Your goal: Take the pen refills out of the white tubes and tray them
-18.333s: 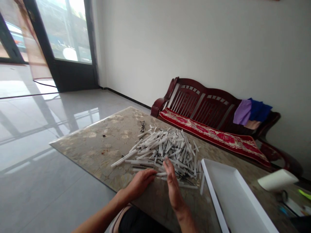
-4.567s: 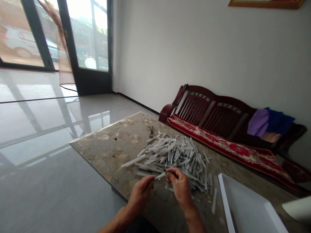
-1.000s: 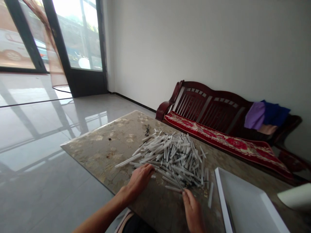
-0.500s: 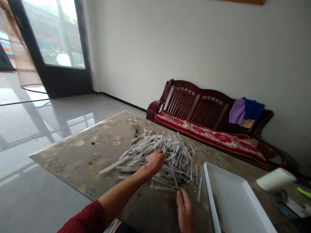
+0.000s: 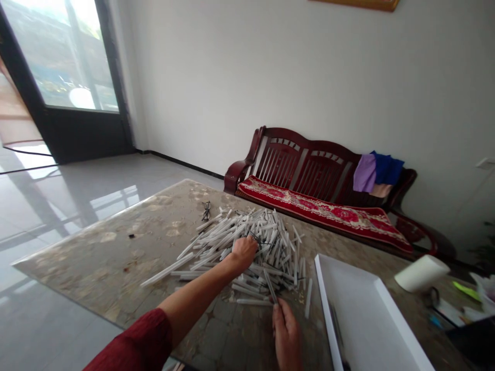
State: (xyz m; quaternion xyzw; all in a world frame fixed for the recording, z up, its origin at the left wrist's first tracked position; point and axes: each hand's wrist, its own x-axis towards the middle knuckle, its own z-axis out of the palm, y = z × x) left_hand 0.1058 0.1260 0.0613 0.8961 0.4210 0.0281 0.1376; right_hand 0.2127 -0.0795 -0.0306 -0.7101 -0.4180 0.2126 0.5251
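A heap of slim white tubes (image 5: 216, 239), some with dark strips showing, lies on the patterned table (image 5: 158, 226). My left hand (image 5: 245, 250) reaches over the middle of this heap with its fingers curled together. Dark thin pieces (image 5: 265, 241) lie beside its fingertips; what the fingers grip is hidden. At the heap's near edge, my right hand (image 5: 286, 327) is closed between thumb and fingers on a slim translucent tube (image 5: 270, 287), which points up and away toward the heap.
Right of the heap stands a shallow white tray (image 5: 367, 309) with dark thin pieces (image 5: 335, 324) along its left wall. Beyond it are a white roll (image 5: 422, 273) and assorted items. A dark wiry object (image 5: 207, 210) lies behind the heap. A wooden bench (image 5: 305, 165) stands past the table.
The camera view has turned slightly right, so everything sits further left. My left hand remains at the heap, its fingers now less visible. My right hand still holds the tube.
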